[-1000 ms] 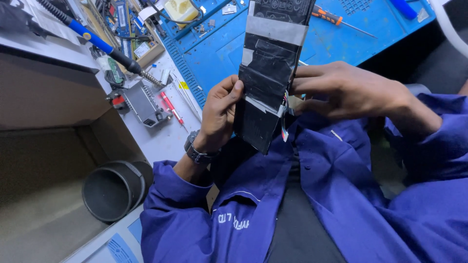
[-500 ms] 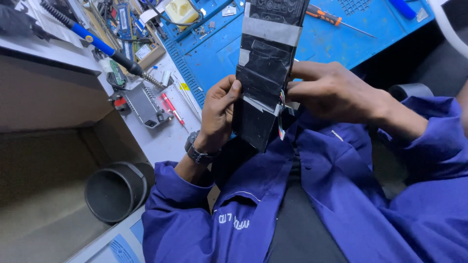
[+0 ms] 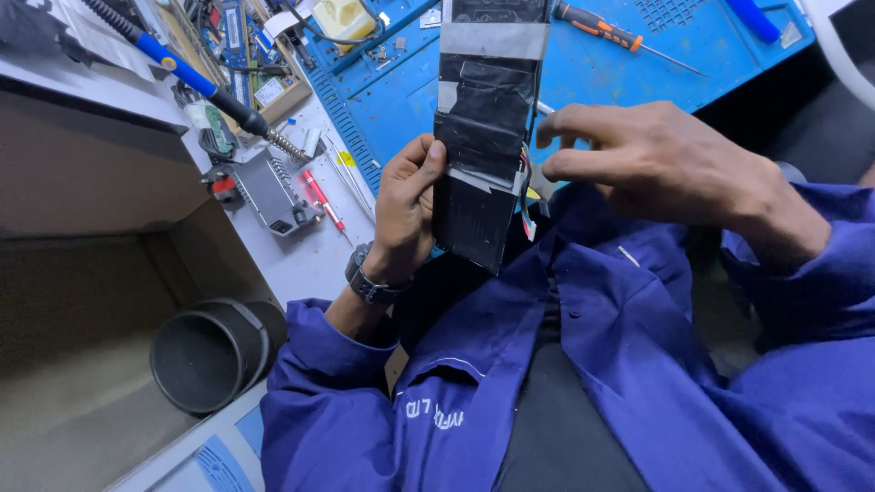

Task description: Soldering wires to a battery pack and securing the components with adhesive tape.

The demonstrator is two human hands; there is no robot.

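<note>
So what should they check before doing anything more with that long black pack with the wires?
1. Left hand has hold of the black pack: ok, thumb on the front, fingers behind its left edge.
2. Right hand has a grip on the pack: not ok, its fingers are spread beside the right edge, apart from it.
3. Coloured wires free of the fingers: ok, they hang loose at the right edge.
4. Pack clear of the blue mat: ok, held up over the lap.
5. Orange screwdriver out of the way: ok, lying on the mat.
6. Tape fully stuck: cannot tell.
</note>
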